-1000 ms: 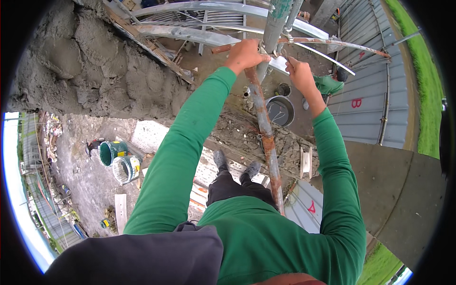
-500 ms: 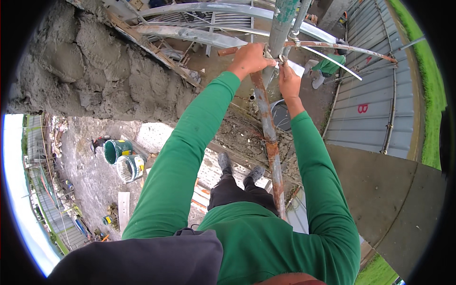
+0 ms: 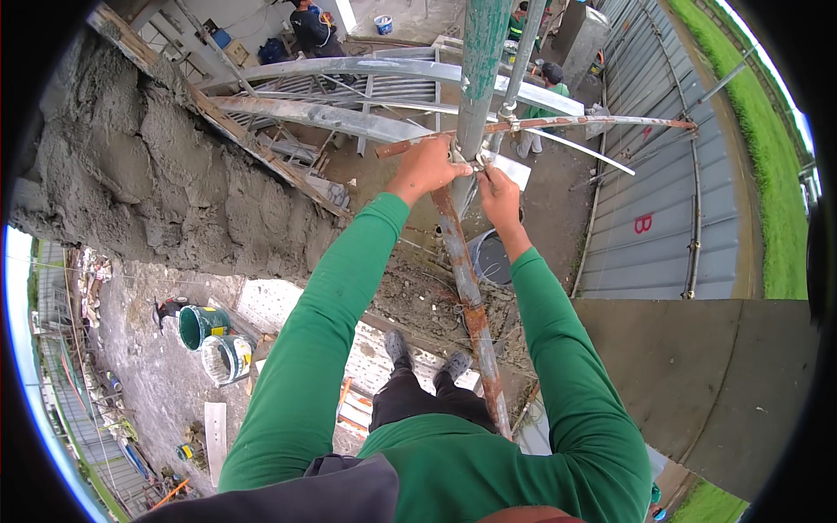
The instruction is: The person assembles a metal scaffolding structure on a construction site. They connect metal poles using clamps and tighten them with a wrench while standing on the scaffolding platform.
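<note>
Both my arms reach forward to an upright scaffold pole (image 3: 479,78), green-painted higher up. My left hand (image 3: 427,167) is closed around the joint where this pole meets a rusty slanting pole (image 3: 466,283), its thumb pressed on a small pale fastening (image 3: 477,164). On the joint's other side my right hand (image 3: 500,200) pinches at the same fastening. What lies between those fingertips is too small to make out. A rusty curved pipe (image 3: 602,121) crosses just behind the joint.
Wet mortar covers a wall (image 3: 131,166) at left. My feet stand on a white-splashed plank (image 3: 366,349). Below are a green bucket (image 3: 202,326), a white bucket (image 3: 227,358) and a grey drum (image 3: 493,260). Several people work beyond, one person (image 3: 547,103) in green.
My view has tilted up, showing more of the far ground and people, and the scene has slid lower and left in view. Both hands stay at the pole joint.
</note>
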{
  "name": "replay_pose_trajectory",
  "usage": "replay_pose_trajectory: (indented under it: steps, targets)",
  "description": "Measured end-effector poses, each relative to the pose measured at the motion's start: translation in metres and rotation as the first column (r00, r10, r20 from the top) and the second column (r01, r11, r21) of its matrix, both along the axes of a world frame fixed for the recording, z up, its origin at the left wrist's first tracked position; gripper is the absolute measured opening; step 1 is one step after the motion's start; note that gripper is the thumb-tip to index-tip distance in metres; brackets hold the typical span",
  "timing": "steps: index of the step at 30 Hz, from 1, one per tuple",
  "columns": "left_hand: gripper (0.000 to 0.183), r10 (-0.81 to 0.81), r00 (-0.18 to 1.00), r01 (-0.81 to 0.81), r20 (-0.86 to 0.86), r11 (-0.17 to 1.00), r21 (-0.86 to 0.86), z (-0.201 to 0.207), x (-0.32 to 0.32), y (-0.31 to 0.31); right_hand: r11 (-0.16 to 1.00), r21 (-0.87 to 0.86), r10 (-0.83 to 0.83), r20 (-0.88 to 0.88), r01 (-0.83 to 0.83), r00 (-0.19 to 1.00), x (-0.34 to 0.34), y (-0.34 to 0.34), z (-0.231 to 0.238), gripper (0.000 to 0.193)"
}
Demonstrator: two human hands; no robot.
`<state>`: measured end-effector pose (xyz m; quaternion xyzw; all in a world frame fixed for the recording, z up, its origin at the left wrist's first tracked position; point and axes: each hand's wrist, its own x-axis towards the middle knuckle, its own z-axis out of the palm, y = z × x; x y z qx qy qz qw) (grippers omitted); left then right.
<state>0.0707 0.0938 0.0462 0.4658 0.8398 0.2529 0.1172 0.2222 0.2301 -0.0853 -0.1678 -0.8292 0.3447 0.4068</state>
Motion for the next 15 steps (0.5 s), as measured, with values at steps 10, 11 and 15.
replay_pose_trajectory:
  steps: [10,11,15]
  targets:
    - [0.074,0.042,0.999,-0.042,-0.002,0.994,-0.101,0.003,0.005,0.002,0.926,-0.376,0.071,0.278,0.04,0.958,0.008,0.006,-0.042,0.045]
    - [0.075,0.036,0.999,-0.036,-0.008,0.995,-0.093,0.002,0.004,0.003,0.937,-0.343,0.039,0.28,0.062,0.959,0.009,0.003,-0.047,0.048]
    - [0.083,0.086,0.996,-0.087,-0.013,0.985,-0.147,0.01,0.015,0.001,0.926,-0.377,0.087,0.254,0.015,0.963,0.033,-0.001,-0.041,0.055]
